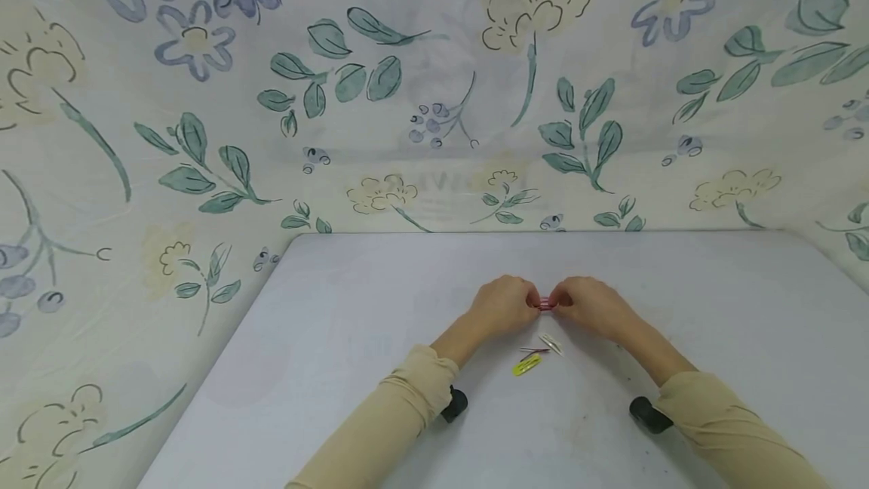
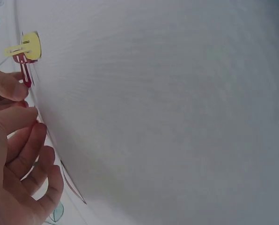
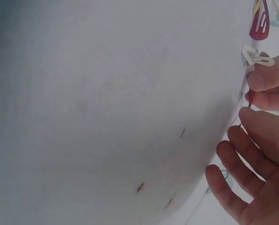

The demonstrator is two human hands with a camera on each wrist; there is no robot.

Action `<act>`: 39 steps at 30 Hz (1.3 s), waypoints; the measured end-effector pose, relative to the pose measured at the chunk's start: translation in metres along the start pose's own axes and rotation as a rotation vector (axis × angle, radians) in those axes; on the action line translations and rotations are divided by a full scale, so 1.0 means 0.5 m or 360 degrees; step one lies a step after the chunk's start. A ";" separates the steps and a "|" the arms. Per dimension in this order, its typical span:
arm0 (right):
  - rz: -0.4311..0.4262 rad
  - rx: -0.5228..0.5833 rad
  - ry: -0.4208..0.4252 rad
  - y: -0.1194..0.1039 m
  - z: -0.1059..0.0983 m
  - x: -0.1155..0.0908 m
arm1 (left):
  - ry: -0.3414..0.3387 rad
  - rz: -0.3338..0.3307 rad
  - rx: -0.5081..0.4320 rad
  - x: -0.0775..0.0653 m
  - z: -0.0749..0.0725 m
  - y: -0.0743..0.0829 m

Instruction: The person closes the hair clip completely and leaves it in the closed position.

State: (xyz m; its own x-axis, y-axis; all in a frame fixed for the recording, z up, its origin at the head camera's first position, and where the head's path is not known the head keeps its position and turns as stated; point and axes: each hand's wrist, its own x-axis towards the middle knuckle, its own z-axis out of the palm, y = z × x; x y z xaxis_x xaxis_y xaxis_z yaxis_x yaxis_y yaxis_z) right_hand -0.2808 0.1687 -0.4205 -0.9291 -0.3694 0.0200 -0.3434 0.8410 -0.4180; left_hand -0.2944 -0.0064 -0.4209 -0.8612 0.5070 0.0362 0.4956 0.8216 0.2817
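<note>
My left hand (image 1: 505,305) and right hand (image 1: 592,308) meet just above the white table. Between their fingertips they pinch a small red hair clip (image 1: 546,304), mostly covered by the fingers. Nearer to me on the table lies a loose group of snap hair clips: a white clip (image 1: 551,344), a dark red clip (image 1: 534,352) and a yellow clip (image 1: 526,365). Both wrist views show thumb and index finger pinching, with the other fingers loosely bent. In the left wrist view the dark red clip (image 2: 25,70) appears beside the yellow clip (image 2: 33,46).
The white table (image 1: 339,308) reaches back to a floral cloth (image 1: 434,96) that hangs behind it and at the left. Small dark marks (image 3: 140,187) dot the tabletop near the right arm. A black wrist device (image 1: 650,415) sits under each sleeve.
</note>
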 end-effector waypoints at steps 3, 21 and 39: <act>0.0034 -0.0013 -0.0047 -0.006 0.001 0.006 | -0.0012 -0.0038 0.0018 0.000 -0.001 0.003; 0.0058 -0.0078 -0.0082 -0.012 0.001 0.010 | -0.0024 -0.0076 0.0047 -0.003 -0.004 0.012; 0.0034 0.0000 -0.0033 -0.013 -0.003 -0.004 | -0.0015 -0.0081 -0.0021 -0.012 -0.006 0.011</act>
State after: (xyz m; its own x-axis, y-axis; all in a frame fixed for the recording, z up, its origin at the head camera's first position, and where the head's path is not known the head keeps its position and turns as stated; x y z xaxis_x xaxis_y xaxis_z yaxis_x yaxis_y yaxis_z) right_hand -0.2771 0.1647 -0.4164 -0.9331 -0.3596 -0.0077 -0.3237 0.8487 -0.4183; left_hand -0.2871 -0.0056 -0.4168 -0.8841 0.4671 0.0125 0.4495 0.8429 0.2958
